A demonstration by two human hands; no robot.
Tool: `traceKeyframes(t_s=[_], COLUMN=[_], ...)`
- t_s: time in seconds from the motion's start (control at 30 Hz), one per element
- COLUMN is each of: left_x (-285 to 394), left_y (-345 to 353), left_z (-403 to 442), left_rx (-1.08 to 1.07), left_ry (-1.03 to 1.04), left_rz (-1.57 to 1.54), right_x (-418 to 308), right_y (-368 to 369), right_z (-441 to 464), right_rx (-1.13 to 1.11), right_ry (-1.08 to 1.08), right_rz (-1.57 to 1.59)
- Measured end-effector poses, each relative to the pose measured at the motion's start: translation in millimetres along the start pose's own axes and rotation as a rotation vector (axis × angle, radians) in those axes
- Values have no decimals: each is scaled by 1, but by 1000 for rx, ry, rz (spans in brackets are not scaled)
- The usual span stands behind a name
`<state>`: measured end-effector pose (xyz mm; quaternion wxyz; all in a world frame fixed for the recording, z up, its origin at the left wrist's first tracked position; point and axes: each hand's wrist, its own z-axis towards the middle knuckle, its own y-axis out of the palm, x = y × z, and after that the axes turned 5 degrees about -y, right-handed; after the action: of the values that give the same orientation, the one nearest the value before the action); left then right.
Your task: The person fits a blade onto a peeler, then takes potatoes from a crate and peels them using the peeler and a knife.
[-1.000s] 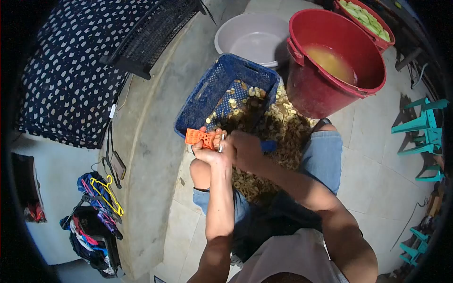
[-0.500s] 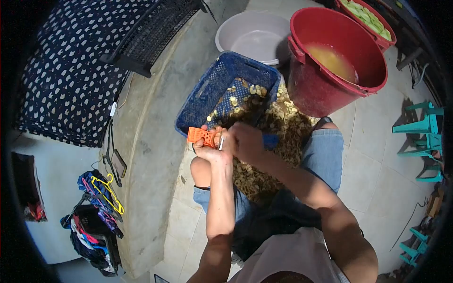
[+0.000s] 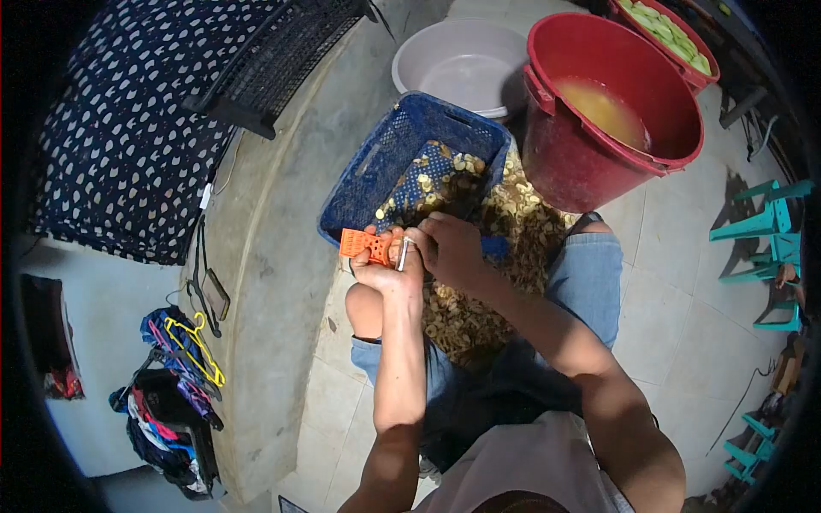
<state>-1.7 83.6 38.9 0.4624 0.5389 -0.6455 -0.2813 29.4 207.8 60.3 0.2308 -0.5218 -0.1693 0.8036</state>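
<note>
My left hand [image 3: 386,272] is closed around an orange plastic tool [image 3: 363,246] with holes in its handle and a short metal strip at its right end; its exact kind is unclear. Close against that metal end is my right hand [image 3: 451,250], fingers curled in, and whatever they hold is hidden. Beyond both hands a blue plastic crate [image 3: 366,175] lies tilted, with pale round slices [image 3: 466,162] and brownish scraps inside. A heap of brown peel-like scraps and pale pieces [image 3: 469,321] covers the floor between my legs.
A large red bucket [image 3: 564,167] of cloudy yellowish liquid stands right of the crate, a grey basin [image 3: 466,64] behind it. A red tub [image 3: 667,38] holds green pieces. Teal stools [image 3: 761,224] are at right, a concrete ledge [image 3: 274,282] at left.
My right hand has shifted slightly right and up along the metal end, its fingers now more visible. My left hand and the orange tool stay in place.
</note>
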Motion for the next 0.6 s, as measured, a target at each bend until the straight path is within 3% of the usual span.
traceKeyframes(t_s=[0.1,0.13,0.2,0.3,0.4,0.5,0.6], left_x=[1,-1,-4,1,-1,-2,1], left_y=[2,9,10,4,3,8,11], left_z=[-6,-10,-8,-7,-9,-4,0], left_rx=[-80,-11,-21,-39,-24,-87,23], left_ry=[-34,20,12,-22,17,29,59], left_rz=[29,79,47,25,33,29,46], right_x=[-18,-17,-15,-16,-23,-16,-10], right_y=[-1,-1,4,-9,1,1,-9], right_z=[-12,-10,-13,-1,-16,-7,-3], right_rx=[-23,-20,-5,-98,-88,108,61], right_ry=[-88,-87,-117,70,-70,-64,58], right_rz=[56,54,-83,2,-36,108,57])
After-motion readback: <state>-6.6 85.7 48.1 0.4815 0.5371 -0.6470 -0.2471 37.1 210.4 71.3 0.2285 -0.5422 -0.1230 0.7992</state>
